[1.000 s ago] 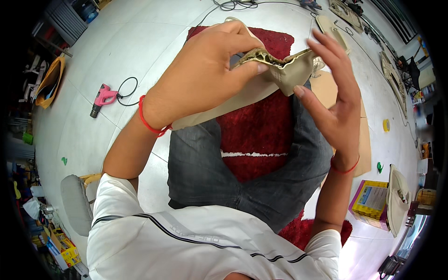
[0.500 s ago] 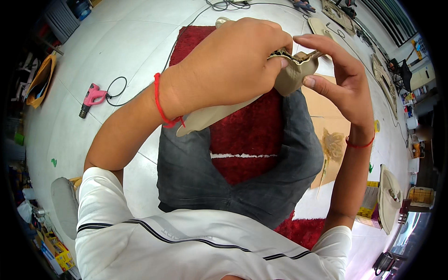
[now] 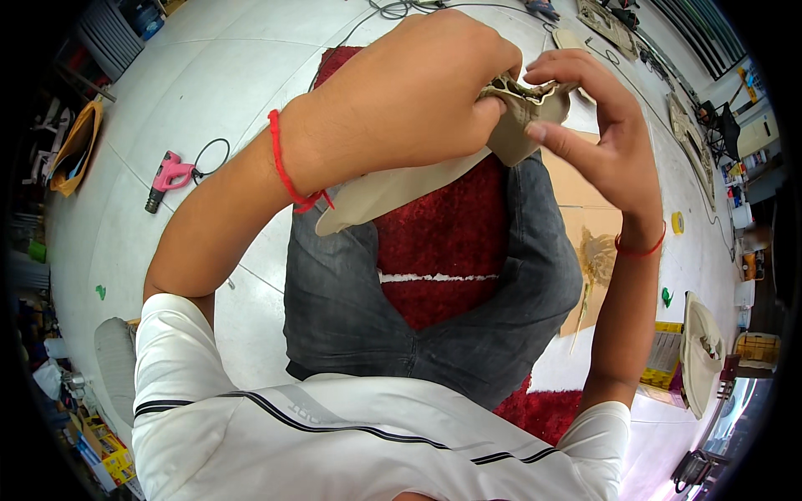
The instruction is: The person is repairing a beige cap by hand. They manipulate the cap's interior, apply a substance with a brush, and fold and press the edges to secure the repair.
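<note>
A long beige trim panel [image 3: 409,194] is held up over my lap, slanting from lower left to upper right. Its upper end is curved, and along that end runs a ragged edge with dark material inside. My left hand [image 3: 409,96] pinches this edge between thumb and bent fingers; the back of the hand hides part of the panel. Around the right end is my right hand [image 3: 606,138], its fingers curled at the top edge and its thumb against the face below. Both wrists wear red cords.
Dark red carpet [image 3: 443,225] lies between my legs. A pink heat gun [image 3: 170,179] with a black cord rests on the pale floor to the left. At right are a cardboard sheet [image 3: 585,250], a roll of yellow tape [image 3: 677,223] and another beige panel [image 3: 702,355].
Both hands have risen slightly with the panel's upper end. My right thumb has slid a little left along its face, and the right fingers sit nearer the ragged edge.
</note>
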{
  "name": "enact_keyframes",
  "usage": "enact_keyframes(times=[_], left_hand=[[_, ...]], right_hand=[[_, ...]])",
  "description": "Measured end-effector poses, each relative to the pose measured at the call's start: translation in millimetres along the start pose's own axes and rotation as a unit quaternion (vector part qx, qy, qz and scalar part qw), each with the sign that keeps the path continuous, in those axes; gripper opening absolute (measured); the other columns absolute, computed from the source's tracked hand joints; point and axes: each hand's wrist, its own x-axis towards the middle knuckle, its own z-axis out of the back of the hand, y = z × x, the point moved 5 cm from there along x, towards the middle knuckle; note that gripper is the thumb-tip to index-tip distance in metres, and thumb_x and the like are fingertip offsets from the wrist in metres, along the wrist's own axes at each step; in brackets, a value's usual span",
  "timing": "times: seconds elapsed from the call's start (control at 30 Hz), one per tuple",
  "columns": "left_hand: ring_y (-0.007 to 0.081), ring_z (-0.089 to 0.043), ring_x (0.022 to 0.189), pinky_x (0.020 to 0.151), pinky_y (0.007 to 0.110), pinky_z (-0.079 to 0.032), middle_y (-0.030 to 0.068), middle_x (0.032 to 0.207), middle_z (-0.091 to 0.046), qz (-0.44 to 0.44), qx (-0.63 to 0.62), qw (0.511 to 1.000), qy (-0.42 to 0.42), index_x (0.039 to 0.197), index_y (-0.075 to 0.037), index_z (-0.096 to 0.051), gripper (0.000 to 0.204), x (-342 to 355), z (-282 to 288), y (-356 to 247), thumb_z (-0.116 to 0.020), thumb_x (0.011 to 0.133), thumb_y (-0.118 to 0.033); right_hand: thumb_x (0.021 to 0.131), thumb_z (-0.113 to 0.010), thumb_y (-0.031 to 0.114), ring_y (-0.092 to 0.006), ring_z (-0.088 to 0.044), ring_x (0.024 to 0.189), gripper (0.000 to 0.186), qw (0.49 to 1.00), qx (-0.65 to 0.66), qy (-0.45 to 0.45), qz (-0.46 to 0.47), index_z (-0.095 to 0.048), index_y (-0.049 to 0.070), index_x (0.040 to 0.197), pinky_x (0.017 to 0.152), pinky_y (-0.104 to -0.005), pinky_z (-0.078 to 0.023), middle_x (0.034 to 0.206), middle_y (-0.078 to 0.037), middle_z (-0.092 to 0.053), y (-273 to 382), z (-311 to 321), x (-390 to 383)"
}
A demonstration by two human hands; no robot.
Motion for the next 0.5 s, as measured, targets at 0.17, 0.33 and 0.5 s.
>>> enact_keyframes(times=[0.17, 0.33, 0.5], left_hand=[[0.0392, -0.068, 0.085, 0.080, 0.043, -0.054, 0.0206, 0.091, -0.072, -0.001, -0.035, 0.999, 0.013, 0.107, 0.003, -0.071, 0.025, 0.1, -7.4, 6.0, -0.068, 0.085, -0.008], [0.0381, -0.067, 0.081, 0.076, 0.042, -0.054, 0.0198, 0.090, -0.072, 0.020, -0.043, 0.996, 0.071, 0.108, 0.003, -0.070, 0.024, -7.9, -8.1, 4.2, -0.068, 0.087, -0.009], [0.0352, -0.064, 0.072, 0.067, 0.040, -0.051, 0.0189, 0.082, -0.068, 0.059, -0.084, 0.991, 0.090, 0.106, 0.001, -0.070, 0.021, -15.3, -5.8, 1.4, -0.066, 0.088, -0.009]], right_hand=[[0.073, -0.083, 0.012, -0.0264, -0.065, 0.103, 0.030, 0.990, -0.118, -0.073, 0.023, -0.072, 0.004, 0.100, 0.088, -0.0353, -0.051, 0.105, -0.008, -0.071, 9.4, -13.2, -6.4], [0.073, -0.082, 0.012, -0.0265, -0.062, 0.093, 0.025, 0.992, -0.104, -0.057, 0.028, -0.071, 0.004, 0.094, 0.082, -0.0346, -0.049, 0.095, -0.007, -0.070, 11.7, -14.5, -9.1], [0.074, -0.079, 0.012, -0.0243, -0.056, 0.083, 0.019, 0.988, -0.140, -0.061, -0.017, -0.068, 0.004, 0.086, 0.074, -0.0336, -0.045, 0.085, -0.005, -0.066, 12.3, -7.1, -18.0]])
